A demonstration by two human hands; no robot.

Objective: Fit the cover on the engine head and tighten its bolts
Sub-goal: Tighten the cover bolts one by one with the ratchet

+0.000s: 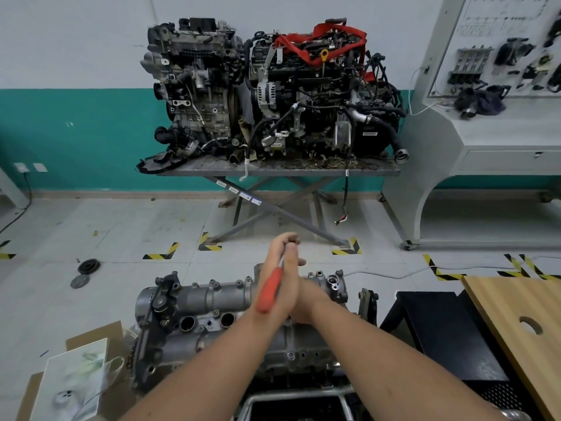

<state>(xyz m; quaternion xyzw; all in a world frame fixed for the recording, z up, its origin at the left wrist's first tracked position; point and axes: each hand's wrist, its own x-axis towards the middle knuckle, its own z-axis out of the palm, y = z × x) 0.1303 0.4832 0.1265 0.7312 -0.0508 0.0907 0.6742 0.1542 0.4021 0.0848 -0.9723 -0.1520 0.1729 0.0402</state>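
Above the engine head, near centre, both hands press palm to palm around a red-handled driver. Left hand and right hand form a closed grip on the handle. The cover appears seated along the far side. Recommended: keep the shaft square to the bolt, roll the palms evenly, and tighten all bolts gradually.

Two bare forearms reach in from the bottom edge, uncovered by any sleeve as far as the frame shows. The left hand and right hand wear no gloves. A metallic band, partly cut off at the frame edge, circles the right arm.
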